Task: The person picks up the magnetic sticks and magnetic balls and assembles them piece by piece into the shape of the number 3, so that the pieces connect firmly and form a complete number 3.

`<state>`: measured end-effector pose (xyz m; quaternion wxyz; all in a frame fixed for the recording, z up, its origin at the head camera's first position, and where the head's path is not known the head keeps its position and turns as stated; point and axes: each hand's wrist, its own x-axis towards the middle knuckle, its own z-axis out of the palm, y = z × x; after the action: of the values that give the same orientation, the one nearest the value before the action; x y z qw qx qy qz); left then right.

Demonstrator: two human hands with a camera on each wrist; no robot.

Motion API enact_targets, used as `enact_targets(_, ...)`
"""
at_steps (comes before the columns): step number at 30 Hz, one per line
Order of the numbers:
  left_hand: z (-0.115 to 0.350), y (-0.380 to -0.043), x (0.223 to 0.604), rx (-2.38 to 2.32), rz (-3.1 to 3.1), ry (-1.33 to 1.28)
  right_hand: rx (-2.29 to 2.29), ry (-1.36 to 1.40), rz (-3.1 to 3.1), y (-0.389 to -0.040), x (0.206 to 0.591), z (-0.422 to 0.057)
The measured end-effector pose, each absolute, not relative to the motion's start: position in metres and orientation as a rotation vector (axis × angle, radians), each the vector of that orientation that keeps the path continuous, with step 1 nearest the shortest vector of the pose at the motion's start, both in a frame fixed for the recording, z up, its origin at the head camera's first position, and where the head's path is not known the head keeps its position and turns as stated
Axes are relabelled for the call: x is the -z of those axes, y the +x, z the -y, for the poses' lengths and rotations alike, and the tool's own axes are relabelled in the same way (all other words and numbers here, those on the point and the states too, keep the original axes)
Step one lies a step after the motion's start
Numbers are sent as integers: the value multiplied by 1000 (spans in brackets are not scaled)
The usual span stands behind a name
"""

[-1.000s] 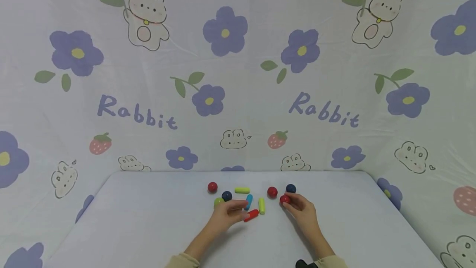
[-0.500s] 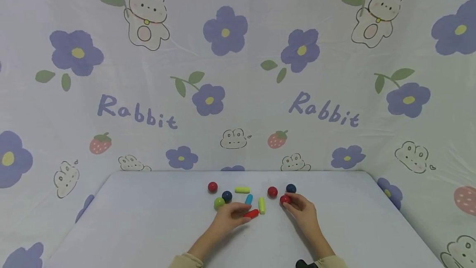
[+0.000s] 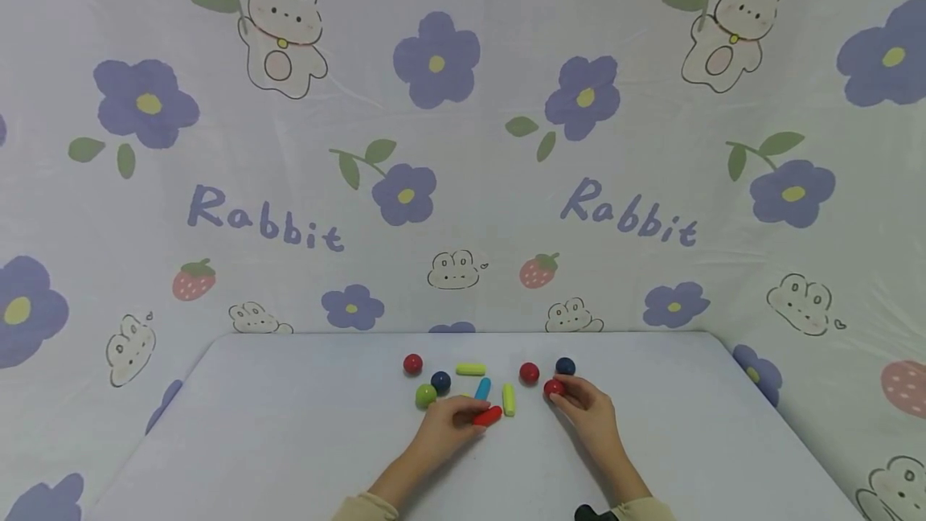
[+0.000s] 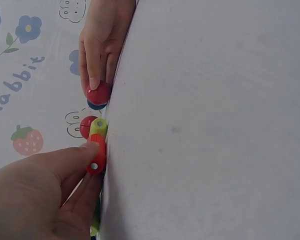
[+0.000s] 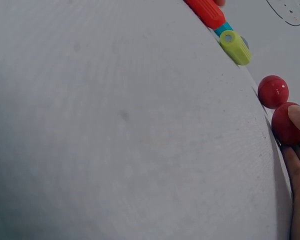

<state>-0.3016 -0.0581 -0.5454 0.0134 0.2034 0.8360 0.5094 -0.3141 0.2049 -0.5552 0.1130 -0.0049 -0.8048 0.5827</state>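
Note:
My left hand (image 3: 445, 430) pinches a short red rod (image 3: 488, 416) between thumb and fingers. In the left wrist view a small pale round hole shows in the end of the red rod (image 4: 97, 152). Just beyond the fingertips lies a blue rod (image 3: 483, 388), partly covered by them. A yellow-green rod (image 3: 509, 399) stands close to the right of the red one. My right hand (image 3: 592, 412) holds a glossy red ball (image 3: 553, 388) between thumb and fingers. In the right wrist view the thumb lies on that red ball (image 5: 286, 125).
Behind my left hand are a green ball (image 3: 425, 396), a dark blue ball (image 3: 440, 382) and a red ball (image 3: 413, 364). Another yellow-green rod (image 3: 471, 369) lies farther back. A second red ball (image 3: 529, 374) and dark blue ball (image 3: 565, 367) sit near my right hand on the white table (image 3: 275, 424).
My left hand has moved slightly right and toward me, and its thumb and fingers have closed on the red rod. My right hand stays in place with the red ball.

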Motion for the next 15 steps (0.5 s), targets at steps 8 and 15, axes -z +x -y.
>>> enact_targets(8, 58, -300, 543, -1646, -2573, 644, -1702, -30, 2367, -314, 555, -206)
enact_targets(15, 59, -299, 543, -1624, -2608, 639, -1735, -15, 2342, -316, 556, -206)
